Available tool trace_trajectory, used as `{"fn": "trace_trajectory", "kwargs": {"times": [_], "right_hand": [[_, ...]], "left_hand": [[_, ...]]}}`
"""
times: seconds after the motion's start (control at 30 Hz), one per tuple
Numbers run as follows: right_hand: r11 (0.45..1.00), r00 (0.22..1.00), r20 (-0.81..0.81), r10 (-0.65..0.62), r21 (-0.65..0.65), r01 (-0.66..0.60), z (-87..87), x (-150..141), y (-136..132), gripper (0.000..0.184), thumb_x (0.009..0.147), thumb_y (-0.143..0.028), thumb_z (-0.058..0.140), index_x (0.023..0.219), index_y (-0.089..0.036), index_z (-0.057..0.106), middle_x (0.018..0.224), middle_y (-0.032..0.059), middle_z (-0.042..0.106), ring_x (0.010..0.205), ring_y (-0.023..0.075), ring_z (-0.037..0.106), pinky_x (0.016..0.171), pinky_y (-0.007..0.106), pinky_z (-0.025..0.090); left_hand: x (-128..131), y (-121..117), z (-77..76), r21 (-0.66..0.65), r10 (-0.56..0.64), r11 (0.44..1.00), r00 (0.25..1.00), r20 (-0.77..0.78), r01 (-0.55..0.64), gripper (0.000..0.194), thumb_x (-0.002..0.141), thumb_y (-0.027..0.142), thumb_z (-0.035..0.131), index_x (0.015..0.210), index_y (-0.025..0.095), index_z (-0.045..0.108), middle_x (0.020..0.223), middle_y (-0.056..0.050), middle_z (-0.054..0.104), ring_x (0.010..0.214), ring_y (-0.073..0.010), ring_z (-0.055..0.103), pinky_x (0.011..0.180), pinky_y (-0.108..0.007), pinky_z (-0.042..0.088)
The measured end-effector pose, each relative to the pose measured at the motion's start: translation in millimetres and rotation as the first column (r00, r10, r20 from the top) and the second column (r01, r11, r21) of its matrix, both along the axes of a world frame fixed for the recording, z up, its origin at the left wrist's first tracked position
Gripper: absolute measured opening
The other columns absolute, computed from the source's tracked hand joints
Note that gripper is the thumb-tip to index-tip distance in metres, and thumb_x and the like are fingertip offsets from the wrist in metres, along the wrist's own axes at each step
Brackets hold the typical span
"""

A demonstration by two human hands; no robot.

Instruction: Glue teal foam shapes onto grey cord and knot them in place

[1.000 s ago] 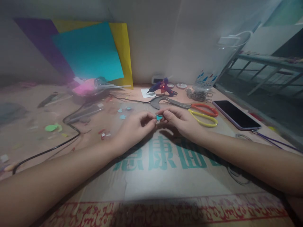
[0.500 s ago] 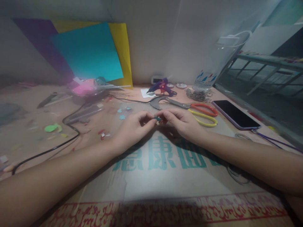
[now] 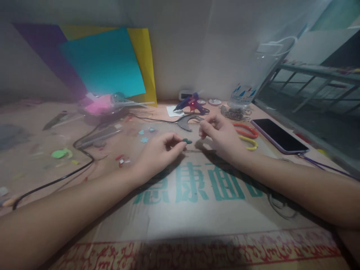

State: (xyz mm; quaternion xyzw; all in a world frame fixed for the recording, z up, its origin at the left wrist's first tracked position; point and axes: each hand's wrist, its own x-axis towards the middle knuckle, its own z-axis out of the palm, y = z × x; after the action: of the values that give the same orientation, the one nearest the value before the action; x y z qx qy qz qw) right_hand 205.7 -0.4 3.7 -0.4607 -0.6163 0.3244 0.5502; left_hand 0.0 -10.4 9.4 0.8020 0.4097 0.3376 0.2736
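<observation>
My left hand (image 3: 159,152) rests on the cardboard sheet (image 3: 197,210) and pinches a small teal foam piece (image 3: 186,141) between thumb and fingertips. My right hand (image 3: 222,135) hovers just to the right of it, fingers curled with thumb and forefinger pinched together, apart from the piece; I cannot make out anything in them. It lies over the orange and yellow scissors (image 3: 246,132), hiding their blades. A purple glue gun (image 3: 191,104) with a red light stands behind the hands.
Teal, yellow and purple paper sheets (image 3: 104,63) lean on the back wall. A black phone (image 3: 278,135) lies at right, a water bottle (image 3: 243,95) behind it. A black cable (image 3: 81,150), small teal cut-outs (image 3: 144,139) and a green scrap (image 3: 60,153) lie at left.
My right hand has let go of the teal piece and lifted away to the right, over the scissors. My left hand still holds the piece in the same spot.
</observation>
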Motion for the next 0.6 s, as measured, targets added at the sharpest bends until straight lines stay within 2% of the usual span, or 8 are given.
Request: {"fn": "trace_trajectory", "kwargs": {"times": [0.07, 0.13, 0.27, 0.47, 0.6], "right_hand": [[0.999, 0.997, -0.057, -0.043, -0.001, 0.043, -0.4, 2.4, 5.5, 0.025, 0.087, -0.038, 0.068, 0.080, -0.021, 0.050, 0.061, -0.0044, 0.060, 0.057, 0.0097, 0.056, 0.061, 0.024, 0.047], [0.999, 0.996, -0.086, -0.037, -0.035, 0.034, -1.0, 3.6, 9.1, 0.026, 0.085, -0.039, 0.069, 0.080, -0.021, 0.051, 0.062, -0.0031, 0.062, 0.057, 0.0096, 0.056, 0.060, 0.024, 0.047], [0.998, 0.999, -0.035, 0.019, -0.063, -0.021, -0.9, 2.2, 8.0, 0.025, 0.087, -0.040, 0.066, 0.079, -0.019, 0.055, 0.069, -0.0002, 0.067, 0.058, 0.0091, 0.058, 0.060, 0.023, 0.049], [0.985, 0.989, -0.062, 0.133, -0.103, -0.139, -1.6, -0.9, 3.3, 0.014, 0.086, -0.031, 0.065, 0.085, -0.018, 0.059, 0.074, 0.0003, 0.070, 0.064, 0.0098, 0.061, 0.066, 0.025, 0.052], [0.984, 0.991, -0.032, 0.130, -0.116, -0.132, -1.9, -0.9, 2.6, 0.014, 0.082, -0.027, 0.068, 0.081, -0.018, 0.057, 0.076, 0.0005, 0.072, 0.066, 0.0099, 0.063, 0.067, 0.025, 0.053]], "left_hand": [[0.7, 0.1, 0.5, -0.034, 0.001, 0.999, 1.000, 0.026, 0.000, 0.017, 0.089, 0.032, 0.059, 0.082, 0.018, 0.067, 0.080, -0.002, 0.074, 0.073, -0.0162, 0.066, 0.068, -0.026, 0.048], [1.2, 0.9, 0.6, -0.079, 0.007, 0.997, 0.998, 0.059, -0.002, 0.018, 0.089, 0.032, 0.059, 0.082, 0.018, 0.066, 0.080, -0.002, 0.075, 0.073, -0.0164, 0.067, 0.069, -0.027, 0.049], [1.8, 2.8, -0.3, -0.140, 0.025, 0.990, 0.995, 0.096, -0.011, 0.019, 0.089, 0.034, 0.059, 0.081, 0.017, 0.065, 0.080, -0.003, 0.074, 0.073, -0.0169, 0.067, 0.068, -0.027, 0.049], [1.8, 3.9, -0.4, -0.139, 0.029, 0.990, 0.995, 0.097, -0.015, 0.020, 0.089, 0.035, 0.059, 0.080, 0.017, 0.064, 0.080, -0.004, 0.073, 0.074, -0.0174, 0.066, 0.068, -0.028, 0.047], [0.5, 4.1, -0.6, -0.136, 0.014, 0.991, 0.996, 0.090, -0.002, 0.021, 0.090, 0.035, 0.058, 0.081, 0.018, 0.065, 0.080, -0.003, 0.074, 0.074, -0.0172, 0.066, 0.068, -0.028, 0.047]]}}
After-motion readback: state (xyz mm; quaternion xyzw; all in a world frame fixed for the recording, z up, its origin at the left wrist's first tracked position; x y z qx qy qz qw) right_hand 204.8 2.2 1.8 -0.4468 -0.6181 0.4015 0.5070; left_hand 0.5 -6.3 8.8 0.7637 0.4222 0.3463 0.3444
